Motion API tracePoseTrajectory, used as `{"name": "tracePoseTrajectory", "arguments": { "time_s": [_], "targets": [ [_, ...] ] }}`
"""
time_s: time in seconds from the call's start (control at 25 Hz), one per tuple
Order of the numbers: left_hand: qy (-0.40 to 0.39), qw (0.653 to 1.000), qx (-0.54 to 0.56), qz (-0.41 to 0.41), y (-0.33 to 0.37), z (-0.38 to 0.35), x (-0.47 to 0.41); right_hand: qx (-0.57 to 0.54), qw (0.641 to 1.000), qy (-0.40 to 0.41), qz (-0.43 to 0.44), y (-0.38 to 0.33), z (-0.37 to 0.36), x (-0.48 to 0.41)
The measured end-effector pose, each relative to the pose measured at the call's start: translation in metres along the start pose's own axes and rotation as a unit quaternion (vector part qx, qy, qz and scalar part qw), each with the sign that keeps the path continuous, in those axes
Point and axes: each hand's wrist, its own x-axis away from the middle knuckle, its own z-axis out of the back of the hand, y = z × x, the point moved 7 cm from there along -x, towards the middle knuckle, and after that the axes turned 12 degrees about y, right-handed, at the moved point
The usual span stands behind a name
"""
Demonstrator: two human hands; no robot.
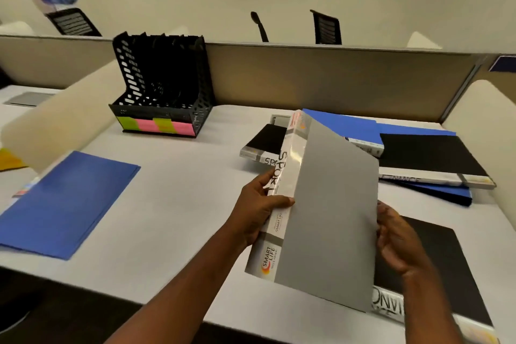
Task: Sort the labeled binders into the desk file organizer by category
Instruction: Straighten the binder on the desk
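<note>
With my left hand (259,212) clamped on the binder (329,204) spine and my right hand (396,240) gripping its cover edge, I should match its label to the tags (156,126) on the organizer (162,78).

A grey SPORT binder (329,204) stands tilted, front-right of the black slotted organizer (162,84); black and blue binders (430,153) lie flat farther right.

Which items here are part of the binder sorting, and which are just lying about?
Job: grey SPORT binder, in left hand and right hand; black file organizer; black FINANCE binder.
Lying about: blue folder at left; office chair beyond partition.
</note>
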Motion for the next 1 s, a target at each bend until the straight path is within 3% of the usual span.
{"name": "tracePoseTrajectory", "arguments": {
  "time_s": [0.08,0.12,0.28,0.4,0.68,1.0],
  "targets": [
    [0.023,0.999,-0.023,-0.021,-0.003,0.016,-0.003,0.158,0.986,0.028,0.039,0.005,-0.016,-0.004],
    [0.035,0.999,-0.027,-0.028,-0.004,0.026,-0.005,0.179,0.982,0.037,0.044,0.009,-0.028,-0.005],
    [0.087,0.994,-0.06,-0.033,-0.01,0.079,-0.008,0.204,0.97,0.119,0.056,0.025,-0.073,-0.005],
    [0.099,0.989,-0.101,-0.033,-0.015,0.127,-0.013,0.225,0.962,0.146,0.044,0.051,-0.114,-0.001],
    [0.143,0.989,-0.045,-0.004,-0.027,0.274,-0.034,0.226,0.956,0.185,0.035,0.114,-0.236,0.031],
    [0.16,0.983,-0.09,0.025,-0.059,0.389,-0.049,0.298,0.922,0.241,0.06,0.181,-0.314,0.055]
  ]
}}
